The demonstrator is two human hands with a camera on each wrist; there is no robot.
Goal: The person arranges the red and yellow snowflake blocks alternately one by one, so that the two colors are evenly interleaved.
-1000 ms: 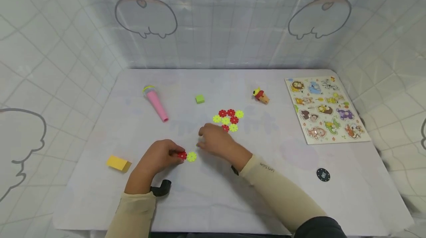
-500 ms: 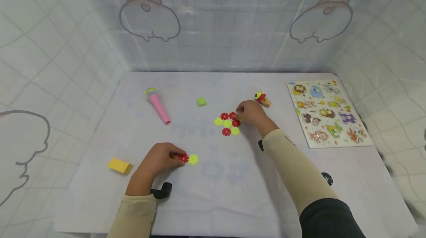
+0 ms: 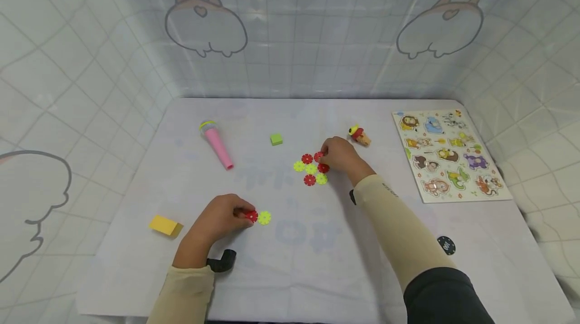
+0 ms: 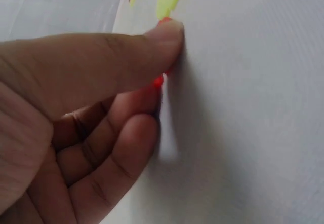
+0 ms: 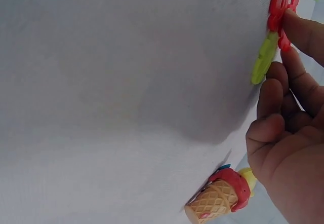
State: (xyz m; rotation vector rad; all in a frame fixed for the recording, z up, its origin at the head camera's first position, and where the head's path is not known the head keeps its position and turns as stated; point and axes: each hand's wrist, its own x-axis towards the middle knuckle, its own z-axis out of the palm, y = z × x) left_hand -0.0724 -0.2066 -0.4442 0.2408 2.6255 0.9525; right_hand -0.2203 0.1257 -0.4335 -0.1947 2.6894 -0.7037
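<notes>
Your left hand [image 3: 221, 217] pinches a red disc [image 3: 251, 216] between thumb and fingers, just beside a yellow-green disc [image 3: 265, 218] on the white tabletop [image 3: 299, 283]. Your right hand [image 3: 341, 155], thumb and forefinger almost together, pinches another red disc [image 3: 318, 156] at the far edge of the disc cluster [image 3: 310, 169] (a toy ice-cream cone [image 3: 361, 136] lies near that hand).

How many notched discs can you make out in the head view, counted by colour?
Red discs: 5, including the one in the left hand
Lime discs: 4
Total visible: 9; the right hand may hide more.
</notes>
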